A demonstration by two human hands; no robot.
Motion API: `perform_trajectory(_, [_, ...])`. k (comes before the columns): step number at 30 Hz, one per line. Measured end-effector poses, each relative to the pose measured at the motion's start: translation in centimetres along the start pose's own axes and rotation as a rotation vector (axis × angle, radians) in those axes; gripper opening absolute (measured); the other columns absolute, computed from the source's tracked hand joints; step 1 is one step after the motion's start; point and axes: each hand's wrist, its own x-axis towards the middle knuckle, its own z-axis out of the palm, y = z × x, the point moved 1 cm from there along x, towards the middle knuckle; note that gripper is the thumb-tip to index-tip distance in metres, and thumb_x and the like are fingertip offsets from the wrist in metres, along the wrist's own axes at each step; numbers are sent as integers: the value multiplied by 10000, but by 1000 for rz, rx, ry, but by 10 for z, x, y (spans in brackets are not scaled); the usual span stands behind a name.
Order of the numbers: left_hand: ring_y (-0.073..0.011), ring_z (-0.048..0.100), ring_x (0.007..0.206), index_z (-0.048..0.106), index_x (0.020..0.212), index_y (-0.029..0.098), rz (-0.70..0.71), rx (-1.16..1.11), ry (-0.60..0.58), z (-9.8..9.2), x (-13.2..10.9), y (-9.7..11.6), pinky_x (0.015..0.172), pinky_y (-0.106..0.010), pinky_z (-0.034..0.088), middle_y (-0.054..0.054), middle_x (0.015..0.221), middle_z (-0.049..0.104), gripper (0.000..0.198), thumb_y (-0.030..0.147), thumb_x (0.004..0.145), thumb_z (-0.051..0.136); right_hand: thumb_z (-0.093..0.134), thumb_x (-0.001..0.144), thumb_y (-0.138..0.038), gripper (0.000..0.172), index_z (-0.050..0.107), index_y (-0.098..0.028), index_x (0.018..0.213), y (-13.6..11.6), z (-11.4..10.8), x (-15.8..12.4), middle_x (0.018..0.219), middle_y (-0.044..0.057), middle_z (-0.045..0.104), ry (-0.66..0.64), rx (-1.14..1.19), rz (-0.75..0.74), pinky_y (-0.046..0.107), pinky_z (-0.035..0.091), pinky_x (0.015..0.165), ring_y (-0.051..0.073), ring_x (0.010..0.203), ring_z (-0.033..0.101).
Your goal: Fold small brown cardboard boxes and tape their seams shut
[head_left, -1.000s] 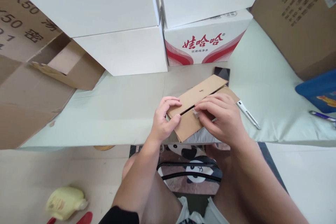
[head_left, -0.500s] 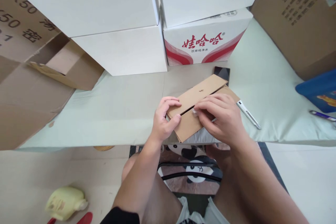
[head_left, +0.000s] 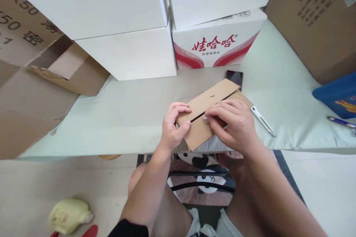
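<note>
A small flat brown cardboard box point(head_left: 213, 96) lies tilted at the front edge of the table, with a dark slit between its top flaps. My left hand point(head_left: 172, 126) grips its left end, thumb on the near flap and fingers on the far one. Over the near flap, my right hand point(head_left: 236, 122) pinches a small whitish piece point(head_left: 206, 118), perhaps tape or a sticker, beside the slit. Right of the box rests a white box cutter point(head_left: 263, 121), its upper end near the cardboard. A dark phone point(head_left: 235, 77) lies just behind, partly covered by the box.
White cartons point(head_left: 125, 55) and a red-and-white water carton point(head_left: 217, 44) stand at the back of the cloth-covered table point(head_left: 133, 114). Large brown cartons flank both sides. At right are a blue case point(head_left: 338, 94) and a purple pen point(head_left: 340, 121). A yellow bottle point(head_left: 69, 214) lies on the floor.
Almost nothing differs. Both hands keep their places on the box, and the view has shifted very slightly.
</note>
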Motion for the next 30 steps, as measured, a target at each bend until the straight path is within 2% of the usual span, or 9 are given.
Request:
perform_trajectory(12, [-261, 647, 1050, 665, 969, 215, 3, 16, 53, 6, -2, 0, 939, -442, 548, -85, 1096, 654, 206, 303, 795, 600, 611, 914, -164, 124, 690, -244, 862, 2, 1, -1, 861, -1, 796, 13, -18, 16, 363, 472, 846, 198, 861, 692])
perform_trajectory(20, [-277, 642, 1052, 660, 941, 222, -2, 11, 23, 5, -3, 1, 934, -466, 547, -88, 1104, 647, 192, 246, 764, 588, 614, 925, -206, 129, 735, -248, 931, 4, 2, -2, 855, 21, 805, 32, -42, 36, 372, 510, 809, 208, 822, 720])
perform_trajectory(27, [-263, 653, 1043, 665, 854, 217, -57, -23, 59, 6, -2, 2, 946, -467, 551, -88, 1073, 673, 168, 180, 789, 515, 605, 912, -204, 190, 724, -250, 1053, 5, 0, -1, 933, 55, 795, 46, 13, 91, 381, 532, 808, 224, 865, 728])
perform_trajectory(30, [-259, 654, 1046, 666, 851, 216, -53, -25, 61, 6, -2, 2, 946, -461, 555, -85, 1077, 678, 172, 165, 778, 519, 617, 889, -193, 95, 686, -245, 928, 5, -2, 0, 872, 49, 764, 31, 29, 106, 365, 513, 740, 215, 801, 695])
